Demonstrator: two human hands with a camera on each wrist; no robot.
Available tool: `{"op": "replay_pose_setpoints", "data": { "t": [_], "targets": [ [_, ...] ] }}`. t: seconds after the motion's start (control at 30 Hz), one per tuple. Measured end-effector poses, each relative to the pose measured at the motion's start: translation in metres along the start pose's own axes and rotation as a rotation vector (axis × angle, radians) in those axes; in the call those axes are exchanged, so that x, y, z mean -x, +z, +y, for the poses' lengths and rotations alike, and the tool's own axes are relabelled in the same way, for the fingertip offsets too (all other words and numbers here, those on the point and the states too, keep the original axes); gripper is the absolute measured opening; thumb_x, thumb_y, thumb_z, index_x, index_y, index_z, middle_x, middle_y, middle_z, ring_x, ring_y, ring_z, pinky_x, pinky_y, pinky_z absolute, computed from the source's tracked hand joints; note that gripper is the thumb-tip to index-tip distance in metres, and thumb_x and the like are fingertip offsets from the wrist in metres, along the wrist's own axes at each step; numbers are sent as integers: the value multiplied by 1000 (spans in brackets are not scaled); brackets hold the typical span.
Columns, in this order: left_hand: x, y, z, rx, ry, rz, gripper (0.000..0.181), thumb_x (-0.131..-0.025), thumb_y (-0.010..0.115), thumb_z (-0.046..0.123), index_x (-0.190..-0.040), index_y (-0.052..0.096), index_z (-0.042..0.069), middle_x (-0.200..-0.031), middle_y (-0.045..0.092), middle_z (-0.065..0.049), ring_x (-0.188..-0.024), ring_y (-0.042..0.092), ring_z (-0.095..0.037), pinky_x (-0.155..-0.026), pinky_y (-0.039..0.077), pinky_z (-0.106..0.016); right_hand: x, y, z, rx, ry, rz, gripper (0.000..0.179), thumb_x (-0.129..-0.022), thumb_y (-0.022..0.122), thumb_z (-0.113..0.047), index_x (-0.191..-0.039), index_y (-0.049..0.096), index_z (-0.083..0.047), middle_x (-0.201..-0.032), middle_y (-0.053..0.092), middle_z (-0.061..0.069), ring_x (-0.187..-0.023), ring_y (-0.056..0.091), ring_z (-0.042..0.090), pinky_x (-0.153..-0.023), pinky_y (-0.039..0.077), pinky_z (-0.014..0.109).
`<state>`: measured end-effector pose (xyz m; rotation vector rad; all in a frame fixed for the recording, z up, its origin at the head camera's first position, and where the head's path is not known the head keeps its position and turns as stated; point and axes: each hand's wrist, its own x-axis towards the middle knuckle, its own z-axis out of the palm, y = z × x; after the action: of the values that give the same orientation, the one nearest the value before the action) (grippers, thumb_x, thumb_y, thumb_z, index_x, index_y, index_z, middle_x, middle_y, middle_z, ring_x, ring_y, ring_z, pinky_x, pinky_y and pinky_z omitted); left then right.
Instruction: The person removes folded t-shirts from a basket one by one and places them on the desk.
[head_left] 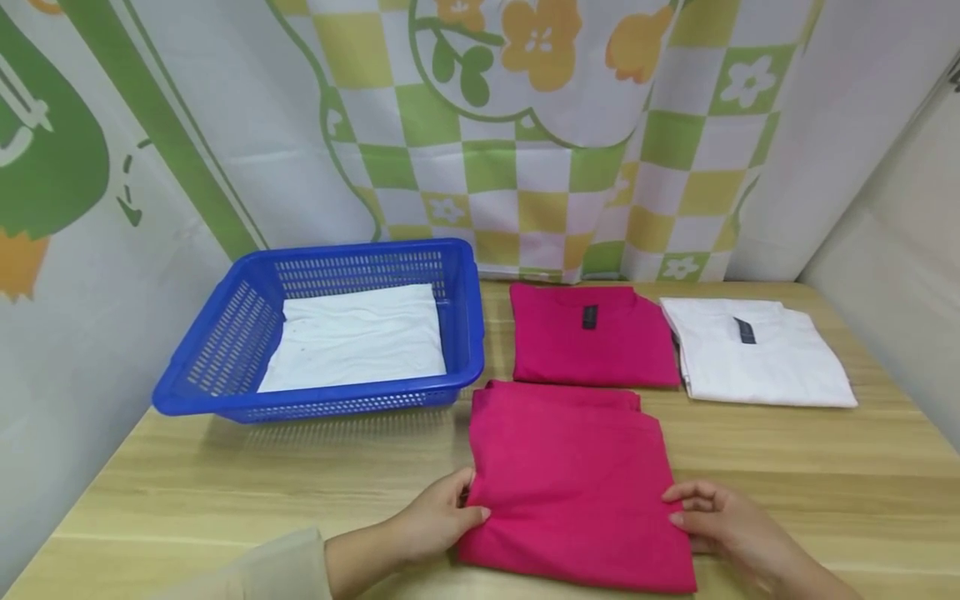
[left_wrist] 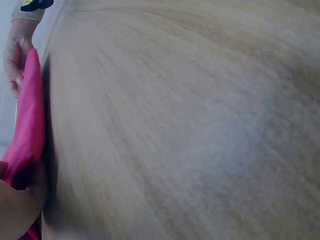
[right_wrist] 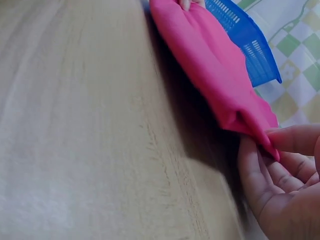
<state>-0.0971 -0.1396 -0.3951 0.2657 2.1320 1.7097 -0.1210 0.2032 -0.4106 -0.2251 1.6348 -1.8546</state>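
A folded magenta shirt (head_left: pixel 573 492) lies near the front of the table, its back edge showing several layers. My left hand (head_left: pixel 435 518) grips its left side, thumb on top and fingers tucked beneath. At the opposite side my right hand (head_left: pixel 723 521) pinches the edge between thumb and fingers. In the right wrist view the right hand (right_wrist: pixel 285 175) has the cloth (right_wrist: pixel 210 60) between thumb and fingers, with a shadow on the table under the front fold. The left wrist view catches the cloth (left_wrist: pixel 30 120) at its far left, where the left hand (left_wrist: pixel 22 205) partly shows.
A blue plastic basket (head_left: pixel 476 333) at the back left contains a folded white cloth (head_left: pixel 360 337). Behind the held shirt lie another folded magenta shirt (head_left: pixel 592 342) and, to its right, a folded white shirt (head_left: pixel 757 358). A patterned curtain (head_left: pixel 517 167) hangs along the table's back edge.
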Motion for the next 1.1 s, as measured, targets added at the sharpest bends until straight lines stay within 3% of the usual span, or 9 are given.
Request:
{"op": "replay_pose_setpoints", "data": {
  "t": [0.1,0.23,0.33,0.43,0.63,1.1],
  "targets": [
    [-1,-3,-1,0,-22,-2,11,-77,55,-1,-80,44,-3,-72,51,-1,-65,48,-12,-56,41,-23,-3,-4,-2,44,8,59,15,-83,51,-4,-95,55,-14,-88,53,1,-77,55,11,-68,48,29],
    [-2,-10,4,119,-86,-7,12,-75,56,-2,-80,44,-3,-69,48,-1,-60,47,-10,-54,42,-22,-10,-12,-12,70,3,145,13,-84,51,-5,-95,54,-12,-87,56,-1,-76,56,11,-68,48,27],
    [-2,-18,7,191,-120,22,13,-77,54,-2,-84,44,-5,-74,51,-4,-62,52,-10,-59,47,-26,-19,-15,-22,48,-39,222,12,-85,49,-4,-95,53,-7,-86,58,-1,-76,58,11,-69,48,26],
    [-2,-27,10,193,-114,50,18,-78,54,0,-90,45,-9,-85,52,-8,-71,55,-14,-68,49,-31,-27,-16,-30,6,-105,265,11,-85,48,0,-93,53,-5,-85,60,0,-75,58,11,-68,48,25],
    [-3,-40,21,179,-66,69,25,-79,54,5,-95,45,-11,-94,52,-12,-83,54,-19,-75,46,-35,-42,-7,-51,-25,-188,243,12,-84,48,1,-90,55,-7,-86,60,1,-75,58,11,-67,49,24],
    [-6,-71,60,182,61,152,23,-82,54,4,-99,45,-9,-95,55,-10,-88,54,-20,-80,43,-39,-97,51,-91,-14,-220,151,10,-86,43,-1,-95,47,2,-84,55,6,-75,58,16,-70,48,29]
  ]
}}
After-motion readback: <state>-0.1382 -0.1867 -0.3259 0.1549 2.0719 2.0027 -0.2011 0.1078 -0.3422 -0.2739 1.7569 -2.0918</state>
